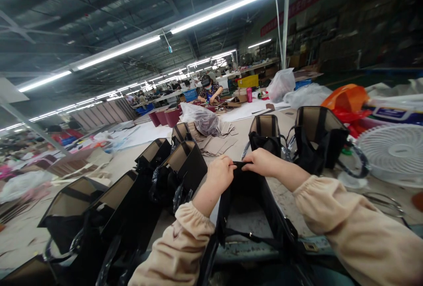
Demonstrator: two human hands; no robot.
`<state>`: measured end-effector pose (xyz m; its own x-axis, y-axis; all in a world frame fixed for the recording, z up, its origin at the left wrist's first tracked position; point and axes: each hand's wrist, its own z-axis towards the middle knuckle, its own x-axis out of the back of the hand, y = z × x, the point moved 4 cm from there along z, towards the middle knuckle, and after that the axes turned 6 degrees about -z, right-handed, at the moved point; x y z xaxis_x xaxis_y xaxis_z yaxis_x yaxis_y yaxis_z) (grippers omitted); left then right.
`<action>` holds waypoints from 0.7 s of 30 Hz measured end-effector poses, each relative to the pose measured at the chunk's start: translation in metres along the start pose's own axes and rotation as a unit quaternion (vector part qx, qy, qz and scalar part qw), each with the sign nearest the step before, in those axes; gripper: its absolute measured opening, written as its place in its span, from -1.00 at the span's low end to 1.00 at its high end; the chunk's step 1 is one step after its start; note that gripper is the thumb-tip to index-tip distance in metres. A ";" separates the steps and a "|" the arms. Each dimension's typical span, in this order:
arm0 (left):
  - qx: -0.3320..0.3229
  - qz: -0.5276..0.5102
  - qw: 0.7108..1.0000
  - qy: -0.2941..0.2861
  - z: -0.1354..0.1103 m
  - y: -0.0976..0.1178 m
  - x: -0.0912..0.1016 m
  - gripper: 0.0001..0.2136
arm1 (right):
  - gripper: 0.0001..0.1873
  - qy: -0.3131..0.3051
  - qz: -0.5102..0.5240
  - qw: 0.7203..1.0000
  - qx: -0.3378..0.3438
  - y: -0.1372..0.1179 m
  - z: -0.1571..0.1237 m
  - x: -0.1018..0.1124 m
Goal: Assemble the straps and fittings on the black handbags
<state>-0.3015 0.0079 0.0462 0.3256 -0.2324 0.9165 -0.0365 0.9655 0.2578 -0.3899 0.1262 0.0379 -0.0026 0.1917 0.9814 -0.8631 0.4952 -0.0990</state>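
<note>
Both my hands grip the far edge of a black bag piece (271, 206) that lies in front of me on the table. My left hand (220, 173) pinches that edge from the left, fingers closed on the black material. From the other side my right hand (259, 161) pinches the same edge, its fingertips close to the left ones. Straps with small metal fittings hang at the piece's near end. Just left of my hands stands an open black bag body (190, 165) with a tan inside. Another black bag (264, 131) stands right behind my right hand.
More black bags (112, 198) crowd the left side, and one (317, 136) stands at the right. A white fan (396, 154) is at the far right near an orange plastic bag (345, 96). Flat brown pieces (220, 143) lie ahead; a person (211, 92) works beyond.
</note>
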 end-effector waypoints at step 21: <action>0.043 0.028 0.999 -0.009 0.008 0.006 -0.006 -0.83 | -0.72 0.005 0.034 0.999 -0.012 0.007 0.002 -0.002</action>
<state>-0.3113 0.0146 0.0448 0.3043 -0.1814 0.9351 -0.1358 0.9634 0.2311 -0.3967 0.1277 0.0357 -0.0559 0.2338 0.9707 -0.8488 0.5008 -0.1695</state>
